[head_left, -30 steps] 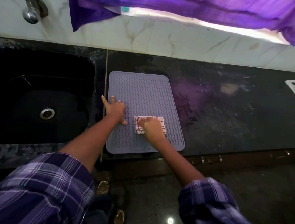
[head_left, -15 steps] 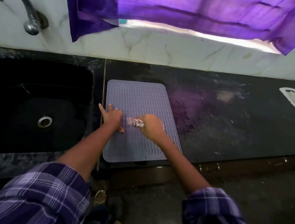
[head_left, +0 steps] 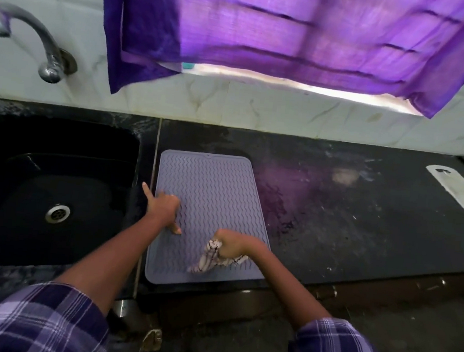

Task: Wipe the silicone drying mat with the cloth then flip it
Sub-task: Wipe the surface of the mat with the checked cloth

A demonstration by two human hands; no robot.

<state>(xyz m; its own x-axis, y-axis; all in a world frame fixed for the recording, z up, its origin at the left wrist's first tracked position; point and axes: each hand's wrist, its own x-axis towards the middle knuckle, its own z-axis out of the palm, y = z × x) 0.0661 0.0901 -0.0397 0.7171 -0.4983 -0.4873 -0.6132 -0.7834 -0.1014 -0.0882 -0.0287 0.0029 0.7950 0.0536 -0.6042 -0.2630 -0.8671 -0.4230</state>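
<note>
cloth [head_left: 212, 257] motion-blurred, right hand [head_left: 233, 246] fingers tucked from sight

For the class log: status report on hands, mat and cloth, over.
Left hand pressing mat flat. Right hand gripping cloth, near edge. Mat not flipped. Nothing in the way.

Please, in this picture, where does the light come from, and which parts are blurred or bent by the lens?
Head view: daylight glows through the purple curtain and blows out the gap under it; a purple tint falls on the dark counter. The cloth in the right hand is smeared by motion, while the mat and left hand stay fairly sharp. The wide lens bends the counter's edge.
</note>
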